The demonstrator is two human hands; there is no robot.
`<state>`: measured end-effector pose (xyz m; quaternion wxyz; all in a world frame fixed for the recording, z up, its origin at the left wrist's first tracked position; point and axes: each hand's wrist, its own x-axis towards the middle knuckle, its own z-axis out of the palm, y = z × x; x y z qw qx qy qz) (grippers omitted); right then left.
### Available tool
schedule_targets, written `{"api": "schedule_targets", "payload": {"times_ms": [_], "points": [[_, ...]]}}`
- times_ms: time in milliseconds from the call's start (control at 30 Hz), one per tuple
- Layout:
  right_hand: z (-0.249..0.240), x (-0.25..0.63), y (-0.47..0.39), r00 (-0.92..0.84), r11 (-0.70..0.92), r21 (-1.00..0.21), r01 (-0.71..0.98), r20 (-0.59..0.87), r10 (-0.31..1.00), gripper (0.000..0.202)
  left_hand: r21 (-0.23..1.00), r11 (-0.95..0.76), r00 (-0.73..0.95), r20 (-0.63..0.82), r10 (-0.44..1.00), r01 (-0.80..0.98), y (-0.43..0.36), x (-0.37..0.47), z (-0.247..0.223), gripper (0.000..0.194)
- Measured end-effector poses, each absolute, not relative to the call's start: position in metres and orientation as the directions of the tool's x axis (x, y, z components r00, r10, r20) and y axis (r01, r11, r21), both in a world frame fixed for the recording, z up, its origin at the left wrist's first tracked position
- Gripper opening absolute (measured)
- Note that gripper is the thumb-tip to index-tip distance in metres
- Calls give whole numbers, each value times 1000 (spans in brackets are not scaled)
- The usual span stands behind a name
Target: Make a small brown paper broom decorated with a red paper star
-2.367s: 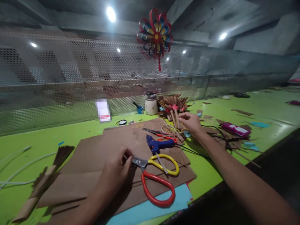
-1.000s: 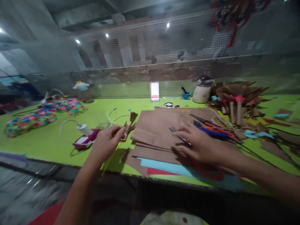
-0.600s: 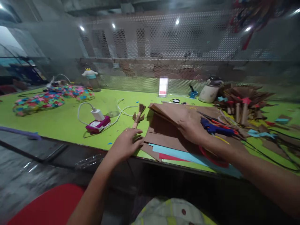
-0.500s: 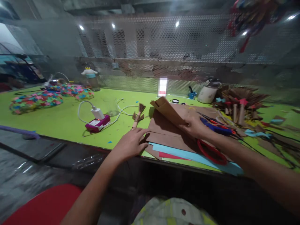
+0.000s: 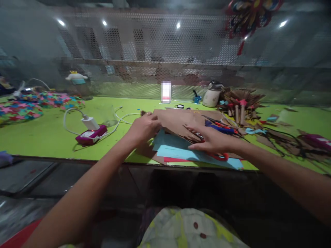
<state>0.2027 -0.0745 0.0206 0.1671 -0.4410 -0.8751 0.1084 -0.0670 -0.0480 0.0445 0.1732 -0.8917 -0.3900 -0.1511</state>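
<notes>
"Where smooth sky-blue paper lies near, what's beyond?"

"Right hand curled at red-handled metal scissors, grip unclear; left hand pinching thin, matte brown paper sheets."

"Pointing which way?"

"Long axis left-to-right above the lime-green tabletop, near edge raised."

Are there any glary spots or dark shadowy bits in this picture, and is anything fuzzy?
Head view: bright glare from the overhead lights; head view: deep darkness below the green table; head view: the hanging ornament looks soft, and coarse squares mask the upright white thing.
</notes>
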Motion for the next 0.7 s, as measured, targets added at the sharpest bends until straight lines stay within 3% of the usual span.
{"api": "schedule_targets", "payload": {"times_ms": [100,200,333,400,467,533,700], "points": [[8,204,-81,-475,533,-228,815,263,840,66,-183,-646,649,444,618,741,-38,-55,57,25],[-2,203,-77,-431,487,-205,849,264,863,31,-98,-675,605,551,575,731,-34,-47,61,21],[-4,205,-72,-362,435,-183,882,332,871,25,228,-586,232,762,604,778,-42,-56,43,28],[-3,206,-72,-326,418,-213,883,362,873,26,353,-515,146,698,701,781,-50,-66,26,27],[-2,207,-73,-291,398,-244,884,379,878,27,340,-504,307,490,815,794,-61,-77,11,26],[-3,209,-73,-274,386,-256,886,384,882,27,253,-540,461,311,831,803,-72,-84,1,29],[3,215,-72,-373,465,-226,856,351,859,25,87,-583,554,224,801,808,-88,-78,0,38]]}}
